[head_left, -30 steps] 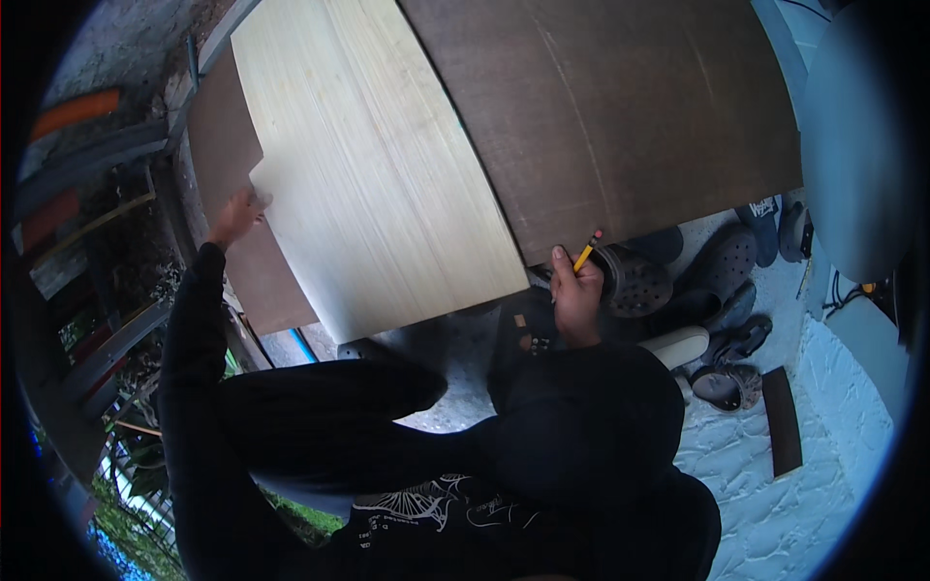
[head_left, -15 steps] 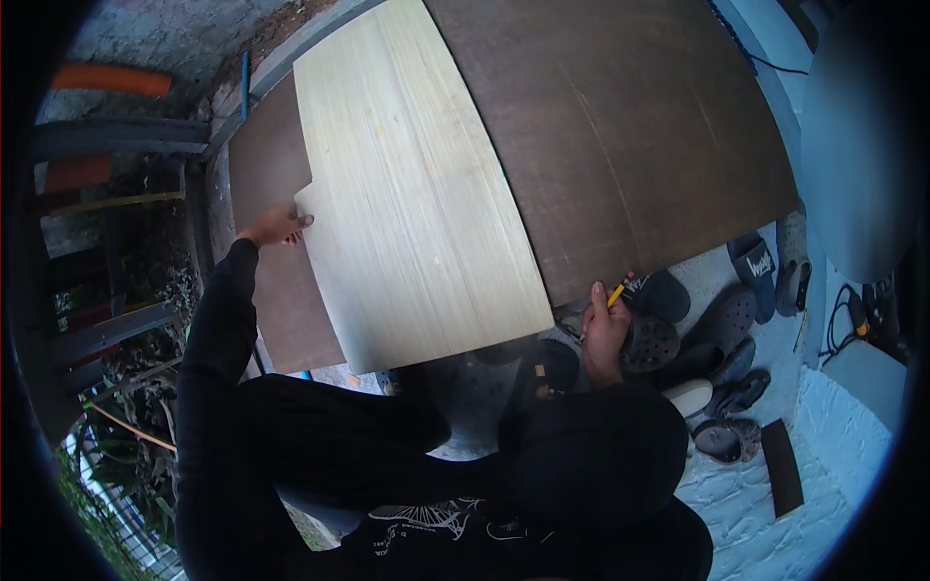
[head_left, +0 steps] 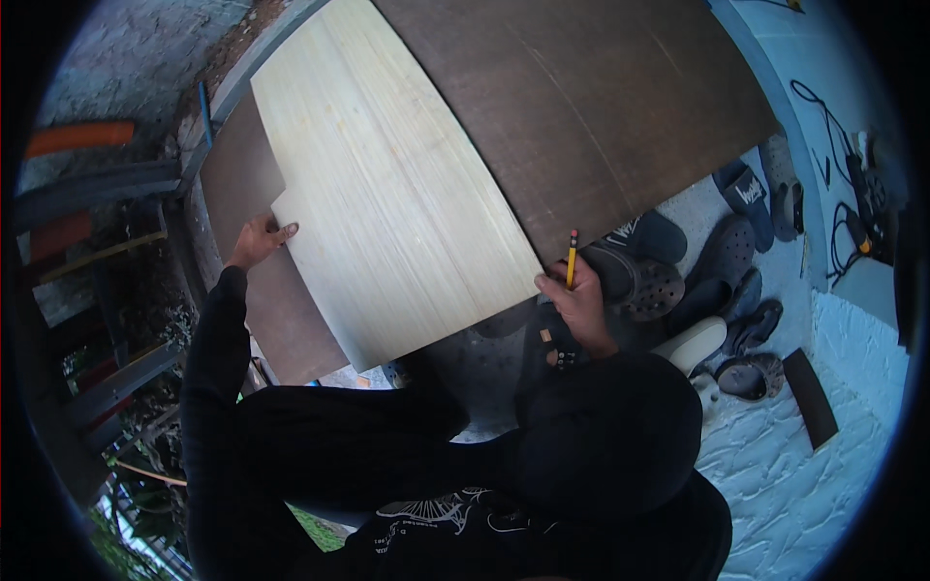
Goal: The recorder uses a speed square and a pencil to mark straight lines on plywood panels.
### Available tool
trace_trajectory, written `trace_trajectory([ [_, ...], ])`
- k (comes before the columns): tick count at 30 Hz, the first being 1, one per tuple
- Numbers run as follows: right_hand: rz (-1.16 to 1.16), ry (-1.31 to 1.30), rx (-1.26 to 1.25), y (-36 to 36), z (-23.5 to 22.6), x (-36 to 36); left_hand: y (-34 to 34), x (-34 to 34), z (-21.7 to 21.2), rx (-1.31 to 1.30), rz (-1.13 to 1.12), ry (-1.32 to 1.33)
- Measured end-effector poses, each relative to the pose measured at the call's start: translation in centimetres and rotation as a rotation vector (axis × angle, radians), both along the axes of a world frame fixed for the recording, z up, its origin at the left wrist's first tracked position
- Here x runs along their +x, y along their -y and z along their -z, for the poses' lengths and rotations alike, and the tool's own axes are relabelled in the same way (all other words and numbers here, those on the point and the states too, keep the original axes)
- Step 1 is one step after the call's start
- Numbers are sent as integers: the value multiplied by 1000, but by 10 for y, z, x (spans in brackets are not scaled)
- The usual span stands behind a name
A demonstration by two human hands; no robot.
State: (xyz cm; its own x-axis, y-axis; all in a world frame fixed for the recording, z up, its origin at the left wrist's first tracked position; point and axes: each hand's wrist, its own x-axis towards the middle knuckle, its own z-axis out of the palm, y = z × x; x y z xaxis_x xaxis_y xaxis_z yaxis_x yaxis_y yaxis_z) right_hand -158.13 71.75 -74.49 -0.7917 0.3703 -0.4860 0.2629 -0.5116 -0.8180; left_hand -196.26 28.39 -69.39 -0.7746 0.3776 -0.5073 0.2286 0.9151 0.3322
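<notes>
A pale wooden board (head_left: 397,194) with a small step cut in its left edge lies over a larger dark brown board (head_left: 601,107). My left hand (head_left: 258,240) holds the pale board's left edge just below that step, its thumb on top and the other fingers partly hidden. At the near right corner of the same board is my right hand (head_left: 584,308), its thumb against the corner. A yellow pencil (head_left: 572,261) stands up from this hand's curled fingers, the reddish eraser end uppermost.
Several dark clogs and slippers (head_left: 661,289) crowd the floor under the boards' near right side. A pale blue textured wall (head_left: 862,344) rises at the right, with a corded tool (head_left: 857,232) near it. Dark metal bars (head_left: 97,194) and plants stand at the left.
My right hand has moved left from the brown board's near edge to the pale board's corner, and the pencil is more upright. My left hand stays at the pale board's edge; the view has shifted.
</notes>
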Motion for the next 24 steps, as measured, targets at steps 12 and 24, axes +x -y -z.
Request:
trace_trajectory([
  [12,-2,69,208,17,1,11,-12,17,-6,-73,-67,-34],
  [24,176,132,97,8,-2,7,-9,36,6,43,-98,-138],
])
